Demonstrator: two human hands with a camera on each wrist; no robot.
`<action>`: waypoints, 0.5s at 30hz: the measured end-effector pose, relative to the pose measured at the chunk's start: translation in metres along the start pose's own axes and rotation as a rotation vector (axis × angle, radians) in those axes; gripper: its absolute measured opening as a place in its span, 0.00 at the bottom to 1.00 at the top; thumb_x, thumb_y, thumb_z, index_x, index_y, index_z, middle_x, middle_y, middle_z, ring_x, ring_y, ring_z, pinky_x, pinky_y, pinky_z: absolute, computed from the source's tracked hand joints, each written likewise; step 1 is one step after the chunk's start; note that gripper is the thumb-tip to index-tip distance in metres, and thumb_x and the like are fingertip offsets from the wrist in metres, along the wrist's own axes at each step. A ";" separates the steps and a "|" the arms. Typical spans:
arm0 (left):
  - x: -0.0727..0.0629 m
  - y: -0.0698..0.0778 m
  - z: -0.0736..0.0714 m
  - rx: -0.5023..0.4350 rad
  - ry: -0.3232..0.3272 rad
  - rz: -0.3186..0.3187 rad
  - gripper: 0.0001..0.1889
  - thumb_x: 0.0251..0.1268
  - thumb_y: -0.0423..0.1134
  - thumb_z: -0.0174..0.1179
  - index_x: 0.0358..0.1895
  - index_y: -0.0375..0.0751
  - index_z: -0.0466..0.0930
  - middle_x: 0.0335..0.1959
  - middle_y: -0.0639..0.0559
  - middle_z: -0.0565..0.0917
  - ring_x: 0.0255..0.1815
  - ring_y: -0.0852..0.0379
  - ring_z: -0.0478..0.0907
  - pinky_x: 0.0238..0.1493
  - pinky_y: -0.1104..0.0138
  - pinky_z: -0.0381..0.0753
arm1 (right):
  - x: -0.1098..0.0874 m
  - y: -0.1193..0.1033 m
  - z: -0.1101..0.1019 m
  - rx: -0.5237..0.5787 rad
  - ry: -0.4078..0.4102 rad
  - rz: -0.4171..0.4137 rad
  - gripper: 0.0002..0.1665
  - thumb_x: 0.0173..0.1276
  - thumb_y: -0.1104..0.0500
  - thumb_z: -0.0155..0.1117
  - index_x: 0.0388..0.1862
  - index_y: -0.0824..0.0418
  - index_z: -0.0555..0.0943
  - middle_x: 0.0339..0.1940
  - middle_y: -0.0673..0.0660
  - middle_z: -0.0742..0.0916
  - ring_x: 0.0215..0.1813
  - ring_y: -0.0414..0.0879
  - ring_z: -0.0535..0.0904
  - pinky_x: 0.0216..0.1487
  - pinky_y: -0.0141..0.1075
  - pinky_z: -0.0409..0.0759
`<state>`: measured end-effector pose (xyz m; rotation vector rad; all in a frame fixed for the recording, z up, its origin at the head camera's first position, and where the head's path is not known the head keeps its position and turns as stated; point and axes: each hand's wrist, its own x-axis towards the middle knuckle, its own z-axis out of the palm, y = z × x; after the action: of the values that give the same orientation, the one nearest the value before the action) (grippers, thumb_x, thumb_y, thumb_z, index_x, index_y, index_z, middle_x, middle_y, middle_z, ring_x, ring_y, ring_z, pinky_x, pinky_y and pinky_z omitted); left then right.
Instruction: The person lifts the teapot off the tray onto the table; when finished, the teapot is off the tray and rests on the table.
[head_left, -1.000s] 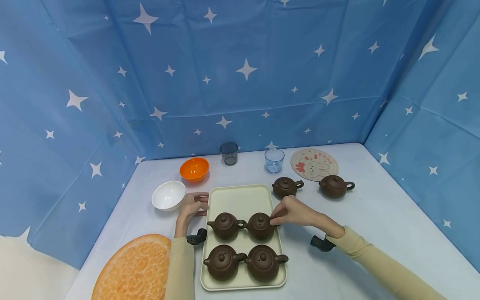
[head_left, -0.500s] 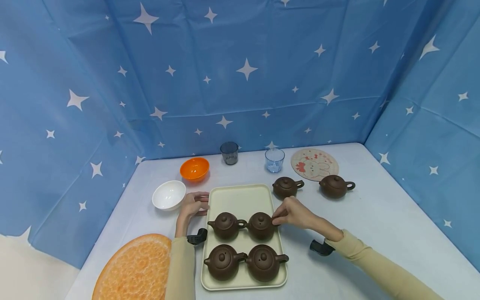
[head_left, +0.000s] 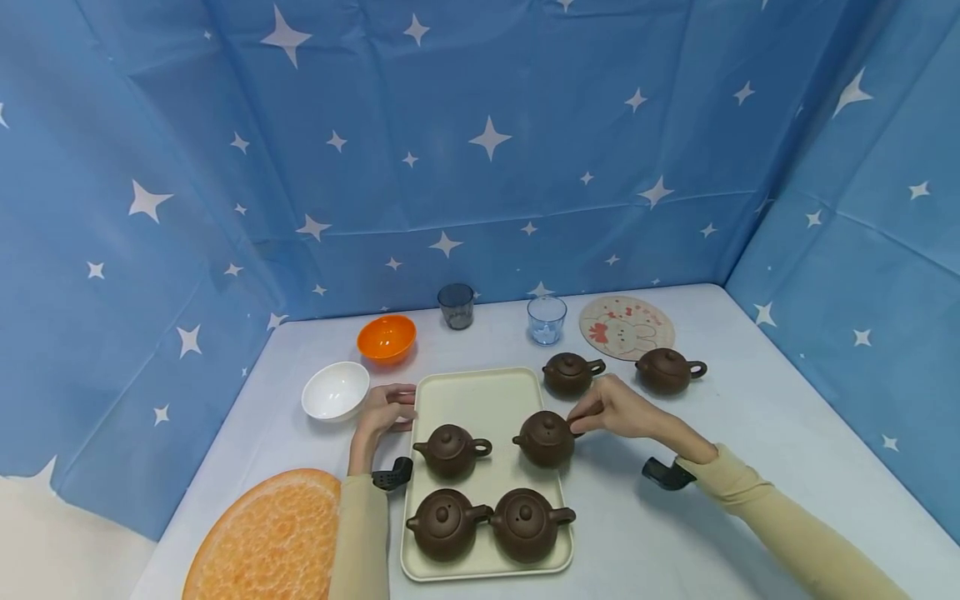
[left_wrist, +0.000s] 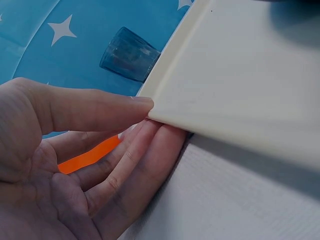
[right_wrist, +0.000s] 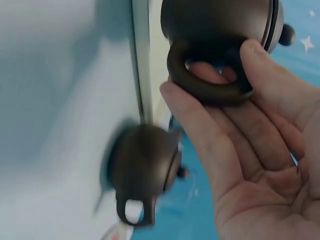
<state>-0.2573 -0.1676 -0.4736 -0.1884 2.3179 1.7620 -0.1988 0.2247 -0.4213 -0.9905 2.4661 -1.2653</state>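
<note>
A cream tray (head_left: pixel 480 392) bears several dark brown teapots. My left hand (head_left: pixel 387 408) is at its left edge; in the left wrist view the thumb (left_wrist: pixel 135 103) lies on the rim and the fingers touch it from below, pinching it. By its handle, my right hand (head_left: pixel 618 408) holds a brown teapot (head_left: pixel 547 439), raised over the tray's right edge, spout pointing left. In the right wrist view thumb and fingers pinch that handle (right_wrist: pixel 210 90). Left of it sits another teapot (head_left: pixel 450 452); two larger teapots, one left (head_left: pixel 444 523) and one right (head_left: pixel 525 525), occupy the near end.
Beyond the right hand stand two more teapots, one nearer (head_left: pixel 568 374) and one farther right (head_left: pixel 666 371), by a round bunny mat (head_left: pixel 628 327). A grey glass (head_left: pixel 456 306), blue glass (head_left: pixel 546 320), orange bowl (head_left: pixel 387 339), white bowl (head_left: pixel 336 392) and round orange mat (head_left: pixel 270 533) surround the tray.
My right hand has lifted the teapot and carried it right and slightly away, from beside the left teapot to over the tray's right edge. The left hand stays at the tray.
</note>
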 end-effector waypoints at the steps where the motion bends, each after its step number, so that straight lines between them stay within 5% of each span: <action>1: 0.000 0.000 0.000 0.001 0.003 0.002 0.26 0.50 0.19 0.57 0.58 0.28 0.75 0.48 0.31 0.80 0.33 0.55 0.80 0.32 0.60 0.87 | -0.003 0.001 -0.004 -0.004 -0.002 0.006 0.07 0.58 0.65 0.70 0.35 0.66 0.88 0.31 0.55 0.90 0.35 0.41 0.86 0.34 0.30 0.84; 15: -0.002 0.001 0.000 0.001 -0.003 -0.004 0.27 0.50 0.19 0.58 0.59 0.28 0.74 0.50 0.31 0.79 0.35 0.54 0.80 0.32 0.60 0.87 | -0.074 0.029 -0.073 -0.064 0.066 0.087 0.09 0.57 0.66 0.69 0.36 0.70 0.87 0.31 0.57 0.90 0.32 0.38 0.85 0.31 0.30 0.82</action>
<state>-0.2553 -0.1670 -0.4717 -0.1900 2.3140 1.7582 -0.1896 0.3312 -0.4084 -0.8595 2.5841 -1.2180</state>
